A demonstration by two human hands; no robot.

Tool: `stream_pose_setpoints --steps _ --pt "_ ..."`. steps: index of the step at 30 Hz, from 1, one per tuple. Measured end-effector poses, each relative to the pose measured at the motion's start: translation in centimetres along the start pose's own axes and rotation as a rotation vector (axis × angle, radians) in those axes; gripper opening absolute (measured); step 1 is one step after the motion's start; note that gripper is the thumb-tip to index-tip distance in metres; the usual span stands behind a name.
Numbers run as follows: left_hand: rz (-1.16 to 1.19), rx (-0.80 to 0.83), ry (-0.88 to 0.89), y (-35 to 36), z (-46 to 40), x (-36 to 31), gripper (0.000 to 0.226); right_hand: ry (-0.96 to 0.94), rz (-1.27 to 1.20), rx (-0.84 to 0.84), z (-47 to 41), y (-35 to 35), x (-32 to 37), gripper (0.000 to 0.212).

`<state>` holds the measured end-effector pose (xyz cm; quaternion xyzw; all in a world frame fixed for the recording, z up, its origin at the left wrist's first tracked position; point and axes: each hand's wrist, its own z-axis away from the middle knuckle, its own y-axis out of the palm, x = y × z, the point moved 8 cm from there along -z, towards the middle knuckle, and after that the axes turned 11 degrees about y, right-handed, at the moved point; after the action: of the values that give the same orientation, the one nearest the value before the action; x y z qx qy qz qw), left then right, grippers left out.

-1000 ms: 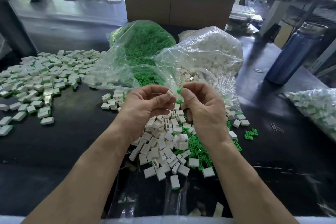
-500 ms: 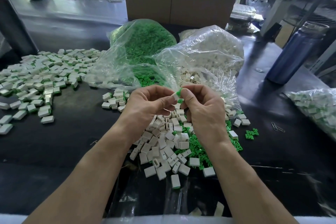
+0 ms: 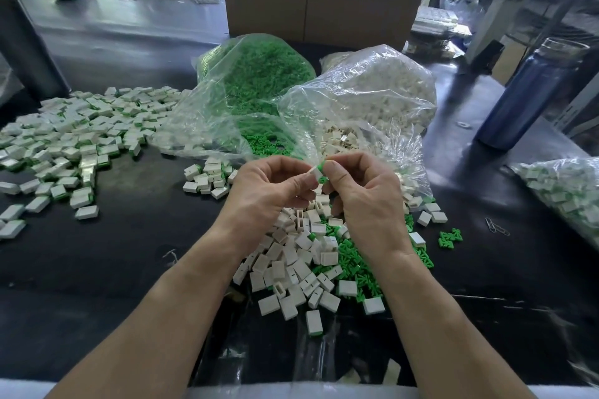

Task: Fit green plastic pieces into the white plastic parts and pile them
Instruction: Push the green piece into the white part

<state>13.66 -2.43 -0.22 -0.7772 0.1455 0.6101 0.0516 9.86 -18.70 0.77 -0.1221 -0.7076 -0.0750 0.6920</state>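
My left hand (image 3: 269,191) pinches a small white part (image 3: 313,172) between thumb and fingers. My right hand (image 3: 359,191) pinches a green piece (image 3: 320,167) whose end sits at the white part's opening. Both hands meet above a loose heap of white parts (image 3: 291,266) mixed with green pieces (image 3: 353,256) on the black table (image 3: 129,253). A wide pile of assembled white-and-green parts (image 3: 74,136) lies at the left. Behind the hands stand a clear bag of green pieces (image 3: 259,81) and a clear bag of white parts (image 3: 372,91).
A blue bottle (image 3: 531,94) stands at the right. Another bag of assembled parts (image 3: 564,191) lies at the right edge. A small cluster of assembled parts (image 3: 207,178) sits left of the hands. Paper clips (image 3: 496,227) lie at the right. A cardboard box (image 3: 321,6) stands behind.
The hands have come together: the green piece, held apart from the white part a second ago, now sits at its opening. Both hands rose slightly.
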Motion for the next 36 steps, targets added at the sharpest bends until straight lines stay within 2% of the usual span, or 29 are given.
stream_pose_setpoints --steps 4,8,16,26,33,36 --pt "-0.051 0.029 0.026 0.3 0.0 0.0 0.011 0.004 0.084 0.025 0.1 0.5 -0.1 0.004" --pt "-0.082 -0.010 0.030 0.1 0.1 -0.1 0.008 -0.016 0.101 0.023 0.2 0.5 0.1 0.003" --pt "-0.075 -0.113 0.045 0.2 0.4 -0.1 0.009 -0.027 0.105 0.002 0.6 0.7 0.2 0.006" --pt "-0.204 -0.051 0.076 0.6 0.7 -0.6 0.015 0.018 0.298 0.095 0.2 0.1 0.4 0.009" --pt "-0.174 -0.110 0.103 0.6 0.6 -0.9 0.006 -0.018 0.173 0.042 0.1 0.2 0.5 0.008" --pt "-0.224 -0.064 0.119 0.4 0.4 -1.1 0.003 -0.007 0.185 0.045 0.2 0.3 0.4 0.005"
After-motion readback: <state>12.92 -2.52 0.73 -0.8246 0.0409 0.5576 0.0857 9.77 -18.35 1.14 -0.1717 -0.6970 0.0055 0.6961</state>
